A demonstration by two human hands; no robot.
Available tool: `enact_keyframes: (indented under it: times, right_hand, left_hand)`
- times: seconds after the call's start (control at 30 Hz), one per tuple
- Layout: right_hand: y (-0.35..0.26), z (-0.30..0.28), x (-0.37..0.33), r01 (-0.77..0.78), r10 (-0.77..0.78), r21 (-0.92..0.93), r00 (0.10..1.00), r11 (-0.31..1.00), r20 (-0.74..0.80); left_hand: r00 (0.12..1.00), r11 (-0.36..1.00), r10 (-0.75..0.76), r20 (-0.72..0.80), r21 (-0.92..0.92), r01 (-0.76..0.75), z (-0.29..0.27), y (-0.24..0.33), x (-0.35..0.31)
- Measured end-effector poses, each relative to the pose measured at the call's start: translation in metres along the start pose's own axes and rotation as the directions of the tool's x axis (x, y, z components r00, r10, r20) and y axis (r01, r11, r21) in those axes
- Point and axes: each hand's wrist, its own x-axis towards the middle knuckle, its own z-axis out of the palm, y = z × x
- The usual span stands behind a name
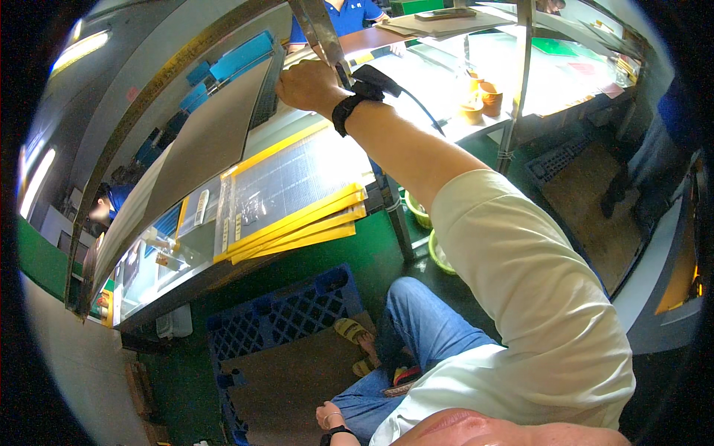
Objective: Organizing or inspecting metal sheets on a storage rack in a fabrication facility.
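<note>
Head view: there, the right hand (306,85) curled beside the grey board (204,141) above the tabletop (199,251); the left hand (327,416) sat by the jeans (372,405). Pinching anything? Couldn't tell! Yellow-edged sheets (286,197) overhung; one knock could've spilled them.

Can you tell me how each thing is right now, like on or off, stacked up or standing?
Right hand: raised, fingers curled; grip unclear.
Left hand: lowered beside the jeans.
Yellow-edged sheets: stacked, front edges fanned out.
Orange-brown cup: standing upright.
Tabletop: brightly lit.
Ceiling light: on.
Blue pallet: flat on the floor, partly covered.
</note>
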Motion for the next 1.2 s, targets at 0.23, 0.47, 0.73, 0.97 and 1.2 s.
enact_keyframes:
  times: [0.23,0.47,0.73,0.97,1.2]
  right_hand:
    - [-0.003,-0.005,-0.001,-0.021,0.021,0.004,0.999,1.0,0.03]
    - [-0.003,-0.006,-0.003,-0.021,0.022,0.052,0.999,0.998,-0.026]
    - [-0.004,-0.007,-0.001,-0.03,0.029,0.018,0.999,0.999,0.033]
    - [-0.006,-0.013,-0.003,-0.04,0.039,0.022,0.997,0.999,0.065]
    - [-0.005,-0.01,-0.003,-0.028,0.027,0.008,0.999,1.0,0.044]
  left_hand:
    - [1.0,1.0,0.002,0.002,0.005,-0.002,-0.003,0.001,-0.003]
    - [0.999,0.999,-0.025,0.027,0.025,0.025,-0.001,0.0,0.001]
    - [1.0,1.0,-0.007,0.002,0.018,0.007,0.004,-0.001,0.004]
    - [1.0,1.0,-0.012,-0.014,-0.002,0.012,0.004,-0.002,0.004]
    - [1.0,1.0,-0.019,0.005,0.009,0.019,-0.001,0.0,-0.001]
